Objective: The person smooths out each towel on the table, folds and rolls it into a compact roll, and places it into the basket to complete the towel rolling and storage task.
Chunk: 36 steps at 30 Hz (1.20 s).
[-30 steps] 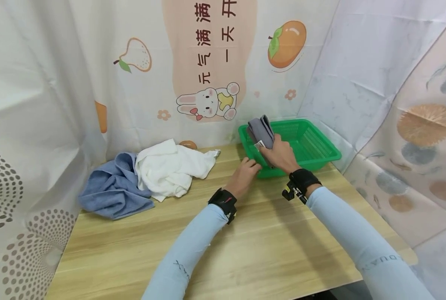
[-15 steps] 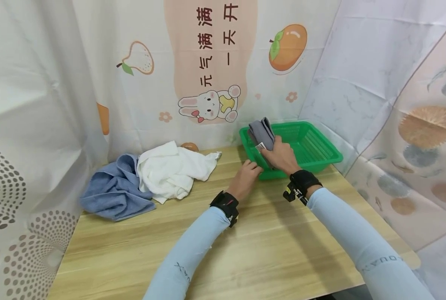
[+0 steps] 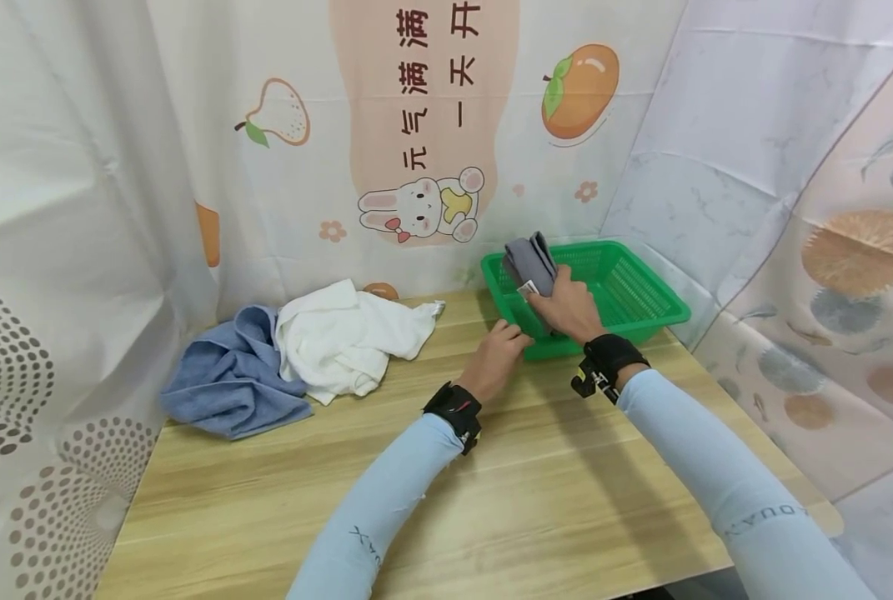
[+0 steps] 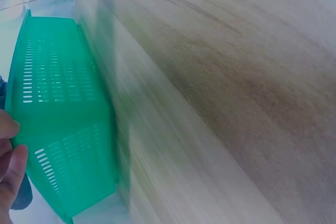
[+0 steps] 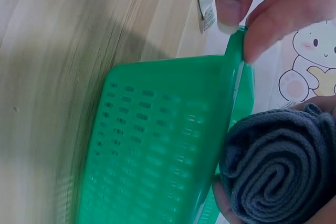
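Observation:
A grey towel point(image 3: 530, 265), rolled up with a white tag on it, is in my right hand point(image 3: 574, 308), over the left end of the green basket point(image 3: 620, 302). In the right wrist view the spiral end of the rolled towel point(image 5: 278, 177) shows beside the basket rim. My left hand point(image 3: 494, 360) pinches the basket's near left rim between thumb and fingers. The left wrist view catches the fingers point(image 4: 14, 166) at that rim, with the slotted wall of the basket point(image 4: 60, 108) below.
To the left on the wooden table point(image 3: 281, 500) lie a crumpled blue towel point(image 3: 228, 379) and a white towel point(image 3: 348, 337), touching each other. A printed curtain point(image 3: 423, 100) closes off the back, and another curtain point(image 3: 829, 267) stands along the right side.
My right hand and the rolled towel have shifted very slightly right over the basket. The left hand keeps its pinch on the rim, and the other towels lie as before.

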Tool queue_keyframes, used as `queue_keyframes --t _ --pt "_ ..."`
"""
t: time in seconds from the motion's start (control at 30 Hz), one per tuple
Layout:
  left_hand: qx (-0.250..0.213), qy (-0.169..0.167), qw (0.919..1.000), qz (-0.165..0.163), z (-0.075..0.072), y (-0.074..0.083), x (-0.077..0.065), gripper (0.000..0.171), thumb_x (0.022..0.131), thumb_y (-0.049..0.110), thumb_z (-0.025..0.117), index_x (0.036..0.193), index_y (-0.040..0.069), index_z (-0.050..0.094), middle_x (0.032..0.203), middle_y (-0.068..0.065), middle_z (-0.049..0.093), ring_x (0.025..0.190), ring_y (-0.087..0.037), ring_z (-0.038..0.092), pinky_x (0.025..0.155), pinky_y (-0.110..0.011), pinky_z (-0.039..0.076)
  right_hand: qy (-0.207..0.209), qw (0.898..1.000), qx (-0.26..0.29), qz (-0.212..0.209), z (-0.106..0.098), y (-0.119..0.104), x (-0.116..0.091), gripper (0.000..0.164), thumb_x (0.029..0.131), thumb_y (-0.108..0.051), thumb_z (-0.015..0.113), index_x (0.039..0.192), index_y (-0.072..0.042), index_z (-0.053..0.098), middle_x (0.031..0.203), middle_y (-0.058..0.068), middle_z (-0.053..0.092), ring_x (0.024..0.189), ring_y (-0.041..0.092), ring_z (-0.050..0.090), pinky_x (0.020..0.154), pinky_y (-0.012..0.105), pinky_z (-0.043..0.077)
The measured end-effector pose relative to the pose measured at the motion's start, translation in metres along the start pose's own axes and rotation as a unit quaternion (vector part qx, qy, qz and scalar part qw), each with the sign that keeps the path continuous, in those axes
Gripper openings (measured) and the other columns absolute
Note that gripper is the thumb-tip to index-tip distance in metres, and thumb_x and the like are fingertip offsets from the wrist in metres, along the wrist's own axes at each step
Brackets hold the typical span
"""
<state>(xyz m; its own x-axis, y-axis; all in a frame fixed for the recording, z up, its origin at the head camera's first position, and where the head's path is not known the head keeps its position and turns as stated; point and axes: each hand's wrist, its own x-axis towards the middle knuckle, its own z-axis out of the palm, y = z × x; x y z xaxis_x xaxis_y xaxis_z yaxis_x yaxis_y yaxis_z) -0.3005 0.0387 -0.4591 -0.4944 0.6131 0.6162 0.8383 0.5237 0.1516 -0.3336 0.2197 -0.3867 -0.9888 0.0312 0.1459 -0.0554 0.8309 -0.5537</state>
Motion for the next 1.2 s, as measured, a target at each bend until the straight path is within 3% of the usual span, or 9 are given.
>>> queue_keyframes --t 0.4,0.93,1.2 --pt "0.006 -0.023 0.9997 -0.011 -0.002 0.000 -0.002 0.019 0.098 0.001 0.067 0.114 0.006 0.077 0.106 -0.005 0.067 0.094 -0.020 0.054 0.083 -0.023 0.046 -0.022 1.000 -0.019 -0.001 0.002 0.004 0.007 0.080 0.099 -0.036 0.056 0.156 0.007 0.021 0.117 0.036 0.057 0.087 0.046 0.065 0.064 0.050 0.053" --pt "0.018 -0.033 0.9993 0.001 -0.002 0.000 0.000 0.022 0.097 0.000 0.068 0.116 0.007 0.076 0.107 -0.004 0.066 0.097 -0.019 0.055 0.087 -0.024 0.046 -0.032 0.999 -0.033 -0.002 0.009 0.013 0.015 0.078 0.099 -0.038 0.054 0.152 0.011 0.025 0.112 0.037 0.057 0.083 0.046 0.065 0.062 0.049 0.052" --pt "0.014 -0.041 0.9991 -0.004 -0.002 0.000 0.000 0.022 0.097 0.001 0.068 0.116 0.006 0.076 0.107 -0.005 0.066 0.097 -0.019 0.054 0.086 -0.025 0.045 -0.019 0.996 -0.083 0.000 0.018 0.017 0.018 0.078 0.099 -0.044 0.056 0.148 0.012 0.030 0.102 0.033 0.061 0.078 0.044 0.065 0.061 0.052 0.051"
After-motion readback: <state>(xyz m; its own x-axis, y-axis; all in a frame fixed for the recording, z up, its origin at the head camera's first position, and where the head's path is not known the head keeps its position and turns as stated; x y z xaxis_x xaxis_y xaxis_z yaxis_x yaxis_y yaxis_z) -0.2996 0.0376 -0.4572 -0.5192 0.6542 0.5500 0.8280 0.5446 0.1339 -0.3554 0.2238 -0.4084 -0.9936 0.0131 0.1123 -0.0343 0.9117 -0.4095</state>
